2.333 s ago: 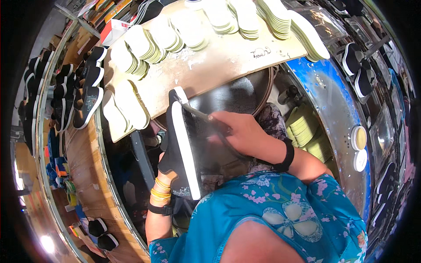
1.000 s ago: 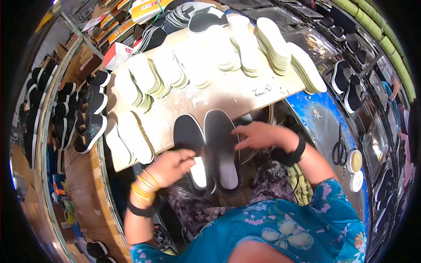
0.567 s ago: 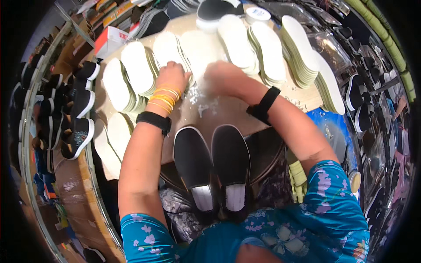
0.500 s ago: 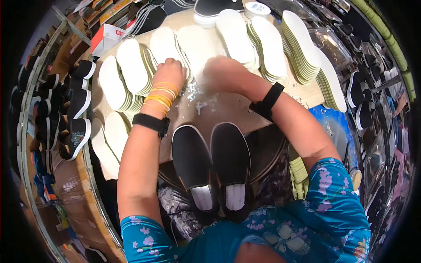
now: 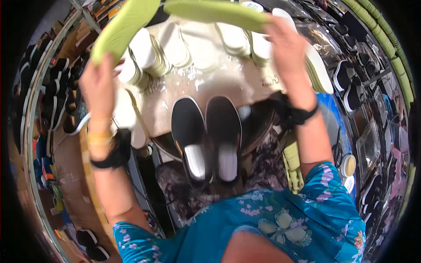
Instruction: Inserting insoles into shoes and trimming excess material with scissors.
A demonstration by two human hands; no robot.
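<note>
The person is holding up a green insole in each hand, above the surface. The left hand is gripping one green insole by its lower end, and the right hand is closing around the other green insole. Below them, a pair of black slip-on shoes is lying side by side at the surface's near edge, touching each other. Stacks of white insoles are sitting farther back.
</note>
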